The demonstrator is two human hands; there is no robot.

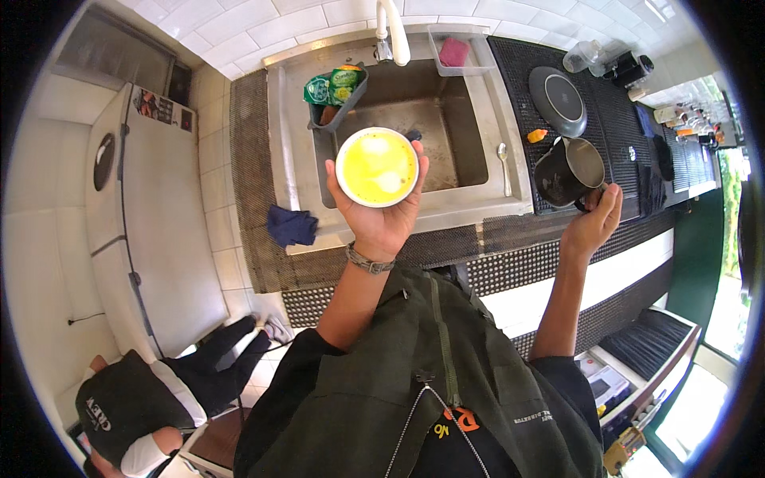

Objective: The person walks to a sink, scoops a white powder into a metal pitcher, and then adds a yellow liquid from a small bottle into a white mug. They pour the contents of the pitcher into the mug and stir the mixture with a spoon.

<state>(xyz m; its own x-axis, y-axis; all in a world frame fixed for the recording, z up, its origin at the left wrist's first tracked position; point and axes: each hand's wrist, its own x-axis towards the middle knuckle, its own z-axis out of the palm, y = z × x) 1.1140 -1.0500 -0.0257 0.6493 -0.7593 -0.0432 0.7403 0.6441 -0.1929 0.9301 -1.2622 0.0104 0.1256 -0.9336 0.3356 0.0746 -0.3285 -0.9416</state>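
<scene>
Over the sink's near left part, my left hand (382, 218) holds a white cup (377, 167) from below, its fingers around the sides. The cup is filled with a bright yellow drink with pale foam shapes on top. Off to the right, my right hand (591, 224) grips the handle of a black milk pitcher (569, 172), whose mouth is tilted. The pitcher is over the black ribbed mat, beside an upside-down dark plate (557, 101) and a small orange object (536, 135). Whether the pitcher touches the mat I cannot tell.
A white faucet (392, 33) stands behind the metal sink (412, 224). Around the basin are a grey caddy (346, 107) with green packets, a clear tub (463, 69) holding a pink sponge, a spoon (505, 170) and a dark blue cloth (291, 226). Another person (131, 406) is at lower left.
</scene>
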